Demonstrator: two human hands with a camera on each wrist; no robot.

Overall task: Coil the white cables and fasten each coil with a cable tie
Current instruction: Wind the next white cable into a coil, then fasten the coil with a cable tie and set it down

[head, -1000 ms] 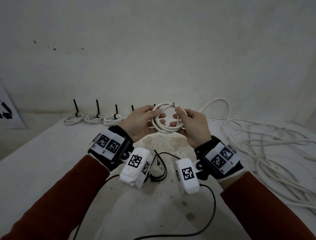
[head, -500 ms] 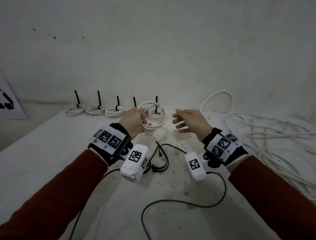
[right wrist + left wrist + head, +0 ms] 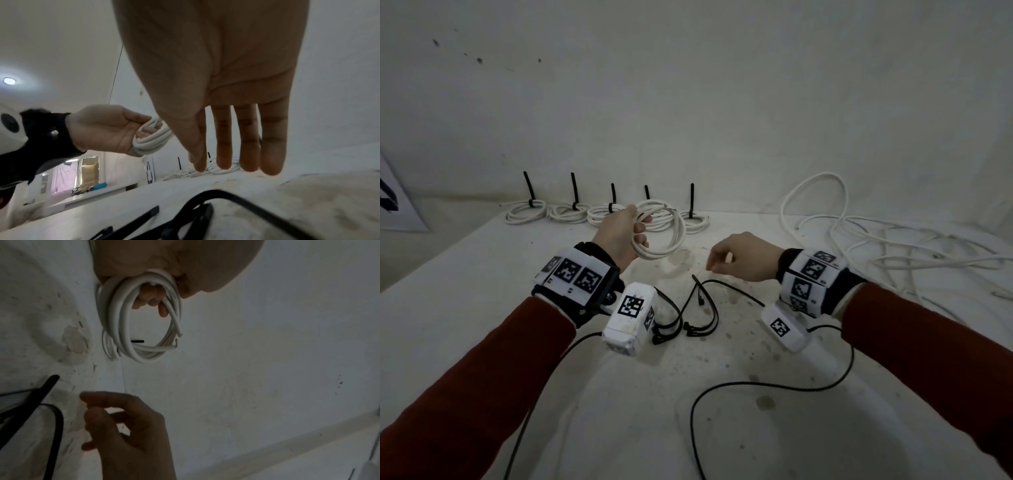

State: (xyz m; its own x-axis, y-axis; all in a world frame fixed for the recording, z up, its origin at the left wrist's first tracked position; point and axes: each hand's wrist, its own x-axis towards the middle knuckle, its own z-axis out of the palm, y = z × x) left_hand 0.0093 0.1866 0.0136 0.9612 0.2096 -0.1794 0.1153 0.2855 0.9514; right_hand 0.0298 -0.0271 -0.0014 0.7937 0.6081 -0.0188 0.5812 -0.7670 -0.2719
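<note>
- Above the table (image 3: 465,308), raised off its stained white surface: one white cable coil (image 3: 661,236), several round loops of thick white cord, untied, hanging roughly upright; two cut ends show loose at its lower edge in the left wrist view (image 3: 144,331).
- Left hand (image 3: 619,236): fingers curled through the loops and thumb closed over the top, gripping the bundle at its upper side; fingertips show inside the ring in the left wrist view, and the coil hangs below the fist.
- Right hand (image 3: 743,257): apart from the coil, holding nothing, hovering over the loose ties; fingers (image 3: 224,146) straight and side by side in the right wrist view, thumb and forefinger slightly bent in the head view.
- Black cable ties (image 3: 695,308): a loose bunch lying on the table between the two wrists, just beneath the right fingertips; not touched.
- Finished coils (image 3: 571,212): a row along the far edge of the table by the wall, each bound with a black tie whose tail stands upright.
- Uncoiled white cables (image 3: 876,246): a loose tangle on the right side of the table.
- Dress: red sleeves (image 3: 482,377), wrist-worn cameras with black-and-white markers, black leads trailing across the table.
</note>
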